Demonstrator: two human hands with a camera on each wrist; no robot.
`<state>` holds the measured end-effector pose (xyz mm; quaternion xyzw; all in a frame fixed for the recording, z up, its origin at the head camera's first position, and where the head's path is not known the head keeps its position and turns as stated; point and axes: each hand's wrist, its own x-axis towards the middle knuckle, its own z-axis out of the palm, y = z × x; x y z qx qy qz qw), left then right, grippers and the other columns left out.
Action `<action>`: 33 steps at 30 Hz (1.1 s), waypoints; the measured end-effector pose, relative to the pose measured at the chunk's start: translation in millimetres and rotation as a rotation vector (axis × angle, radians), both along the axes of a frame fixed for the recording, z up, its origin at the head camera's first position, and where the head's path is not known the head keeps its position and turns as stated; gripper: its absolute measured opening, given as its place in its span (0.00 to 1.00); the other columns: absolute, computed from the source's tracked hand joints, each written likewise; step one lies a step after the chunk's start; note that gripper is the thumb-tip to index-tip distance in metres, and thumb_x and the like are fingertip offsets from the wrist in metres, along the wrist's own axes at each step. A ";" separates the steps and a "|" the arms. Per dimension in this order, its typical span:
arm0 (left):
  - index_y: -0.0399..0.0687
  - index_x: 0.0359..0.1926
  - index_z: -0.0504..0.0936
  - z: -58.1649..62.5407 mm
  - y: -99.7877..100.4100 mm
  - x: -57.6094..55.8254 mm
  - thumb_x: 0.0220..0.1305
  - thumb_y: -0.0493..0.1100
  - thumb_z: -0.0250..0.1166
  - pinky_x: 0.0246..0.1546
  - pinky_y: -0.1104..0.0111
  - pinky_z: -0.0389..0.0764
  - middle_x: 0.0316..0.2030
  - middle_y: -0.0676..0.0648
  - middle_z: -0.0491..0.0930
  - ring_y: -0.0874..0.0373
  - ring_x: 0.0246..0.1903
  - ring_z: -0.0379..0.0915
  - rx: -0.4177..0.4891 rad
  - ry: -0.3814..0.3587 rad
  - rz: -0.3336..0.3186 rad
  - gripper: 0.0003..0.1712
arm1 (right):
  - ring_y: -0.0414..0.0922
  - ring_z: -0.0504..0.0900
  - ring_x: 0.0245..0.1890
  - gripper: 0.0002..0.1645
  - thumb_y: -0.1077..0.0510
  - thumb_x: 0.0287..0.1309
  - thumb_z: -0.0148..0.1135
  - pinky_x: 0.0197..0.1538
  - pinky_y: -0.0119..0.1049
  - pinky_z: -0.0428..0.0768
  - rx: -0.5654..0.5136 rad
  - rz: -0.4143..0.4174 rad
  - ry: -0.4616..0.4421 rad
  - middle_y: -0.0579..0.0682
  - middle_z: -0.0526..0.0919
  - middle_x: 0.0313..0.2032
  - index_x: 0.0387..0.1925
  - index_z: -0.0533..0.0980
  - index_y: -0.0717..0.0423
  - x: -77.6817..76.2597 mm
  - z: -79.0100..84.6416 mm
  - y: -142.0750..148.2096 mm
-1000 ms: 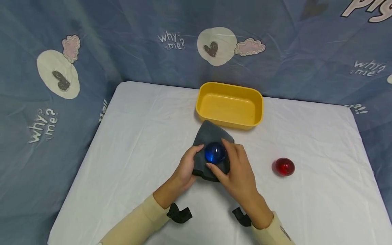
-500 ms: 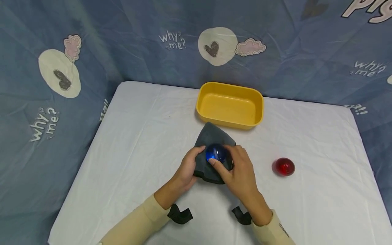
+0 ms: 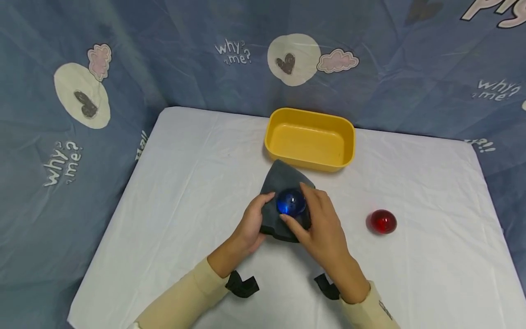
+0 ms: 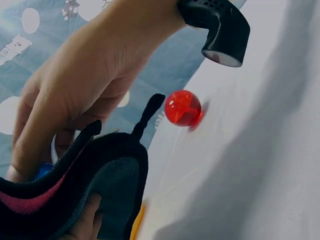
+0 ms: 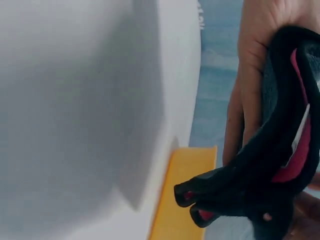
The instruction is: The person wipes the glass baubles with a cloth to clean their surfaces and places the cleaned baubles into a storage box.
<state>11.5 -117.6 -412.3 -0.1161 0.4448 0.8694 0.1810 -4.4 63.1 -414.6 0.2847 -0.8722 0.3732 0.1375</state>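
Observation:
A clear blue ball (image 3: 291, 202) sits on the upper face of a dark grey cloth pouch (image 3: 279, 174), between the thumb and fingers of my right hand (image 3: 326, 233). My left hand (image 3: 251, 219) grips the pouch from its left side, thumb on top and the other fingers underneath. In the left wrist view the pouch (image 4: 120, 182) shows black edging, a pink lining and a small loop; only a sliver of the blue ball (image 4: 45, 170) shows there. The right wrist view shows the pouch's (image 5: 280, 120) open mouth edge-on, with pink inside.
A yellow tub (image 3: 310, 141) stands at the back of the white-covered table (image 3: 197, 183), just beyond the pouch. A clear red ball (image 3: 383, 222) lies to the right of my hands. Blue printed cloth (image 3: 185, 41) hangs behind the table.
My right fingers shift slightly around the blue ball, with the index finger curling behind it and then reappearing. The left hand keeps its grip on the pouch.

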 end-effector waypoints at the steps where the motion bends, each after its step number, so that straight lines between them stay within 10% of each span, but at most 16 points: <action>1: 0.36 0.74 0.62 0.2 -0.1 -0.2 0.81 0.49 0.41 0.51 0.67 0.84 0.62 0.44 0.75 0.60 0.55 0.79 -0.001 0.004 0.000 0.30 | 0.58 0.77 0.56 0.50 0.53 0.53 0.83 0.60 0.53 0.81 0.012 0.012 0.021 0.64 0.75 0.58 0.73 0.68 0.64 0.5 0.5 -0.3; 11: 0.32 0.74 0.59 1.1 1.8 -0.3 0.81 0.48 0.42 0.52 0.70 0.83 0.64 0.43 0.73 0.62 0.55 0.78 -0.023 0.011 0.016 0.31 | 0.59 0.82 0.50 0.43 0.54 0.55 0.82 0.54 0.54 0.84 0.061 -0.004 0.094 0.66 0.81 0.53 0.65 0.73 0.70 1.9 1.8 -1.6; 16: 0.30 0.72 0.61 -1.0 3.3 0.7 0.80 0.48 0.44 0.53 0.69 0.82 0.59 0.44 0.76 0.62 0.54 0.78 -0.035 0.016 0.022 0.30 | 0.58 0.81 0.41 0.38 0.38 0.70 0.66 0.44 0.54 0.85 0.037 -0.067 0.094 0.64 0.82 0.42 0.54 0.76 0.72 2.6 -1.0 -4.1; 22: 0.31 0.72 0.60 -2.0 3.4 1.5 0.80 0.48 0.44 0.55 0.70 0.82 0.61 0.43 0.74 0.63 0.55 0.77 -0.050 0.009 0.016 0.30 | 0.56 0.77 0.40 0.32 0.38 0.75 0.57 0.43 0.52 0.81 0.053 -0.145 -0.147 0.59 0.81 0.41 0.46 0.77 0.67 2.5 -2.8 -7.9; 27: 0.32 0.72 0.61 -3.1 2.8 -0.7 0.80 0.49 0.45 0.53 0.69 0.83 0.61 0.44 0.74 0.61 0.54 0.79 -0.037 0.005 0.030 0.30 | 0.56 0.77 0.48 0.31 0.40 0.75 0.58 0.52 0.53 0.80 0.070 -0.141 -0.249 0.60 0.81 0.48 0.54 0.77 0.67 2.5 -2.7 -5.9; 33: 0.36 0.72 0.62 -0.2 1.3 -6.4 0.80 0.48 0.45 0.52 0.67 0.84 0.61 0.45 0.76 0.60 0.56 0.77 -0.020 0.001 0.044 0.28 | 0.58 0.76 0.53 0.46 0.42 0.64 0.72 0.55 0.53 0.81 0.105 -0.057 -0.087 0.63 0.80 0.57 0.72 0.67 0.64 5.4 2.4 0.2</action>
